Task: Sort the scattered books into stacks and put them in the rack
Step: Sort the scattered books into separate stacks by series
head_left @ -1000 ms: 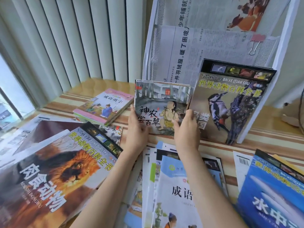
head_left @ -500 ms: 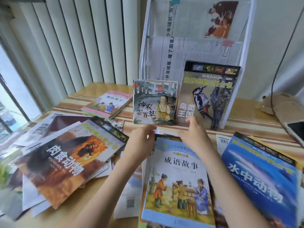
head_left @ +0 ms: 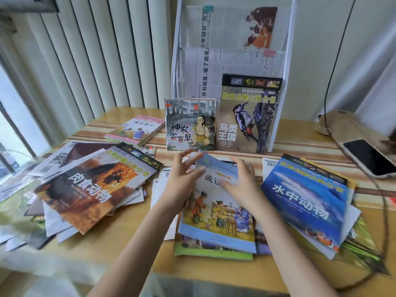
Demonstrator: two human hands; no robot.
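Observation:
A light-blue story book lies on top of a small stack at the table's middle, its top edge curled upward. My left hand touches the book's upper left edge with straight, spread fingers. My right hand holds the raised top edge, thumb on the cover and fingers behind it. In the white rack's bottom shelf two books stand upright side by side: a small grey picture book and a woodpecker book.
A lion book tops a messy pile at left, with a pink book stack behind it. A blue sea-animal book tops the right pile. A phone, a cable and a plush toy lie at far right. Newspapers fill the rack's upper shelves.
Both hands let go of the grey picture book standing in the rack and drew back to the light-blue story book, whose top edge is now lifted. The camera view pulled back.

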